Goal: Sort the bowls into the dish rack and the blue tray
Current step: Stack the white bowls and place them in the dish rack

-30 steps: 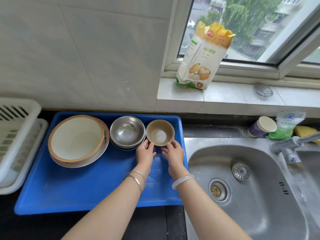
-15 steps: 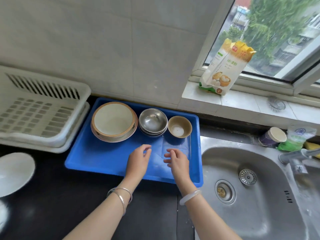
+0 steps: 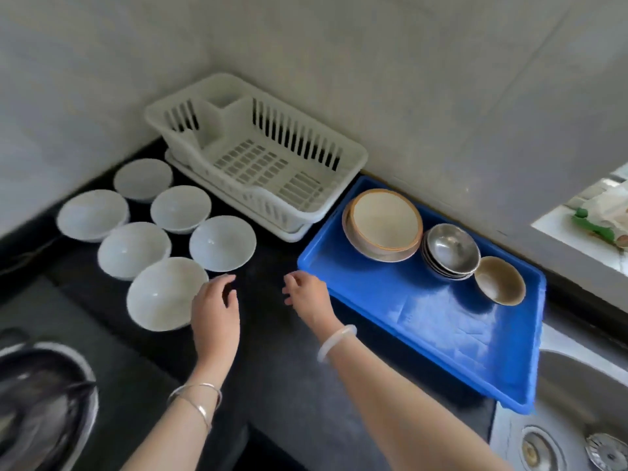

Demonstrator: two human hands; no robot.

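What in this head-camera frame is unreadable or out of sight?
- Stack of steel bowls: count unclear; nested, motion-blurred.
- Round metal vessel: cut off by the left edge, contents blurred.
- Sink: mostly beyond the right edge.
- Packet on the sill: overexposed, print unreadable.

You have six white bowls (image 3: pixel 222 242) on the counter, one white dish rack (image 3: pixel 258 164), and one blue tray (image 3: pixel 424 321) holding one small brown bowl (image 3: pixel 499 280), stacked steel bowls (image 3: pixel 450 250) and stacked tan bowls (image 3: pixel 383 223).
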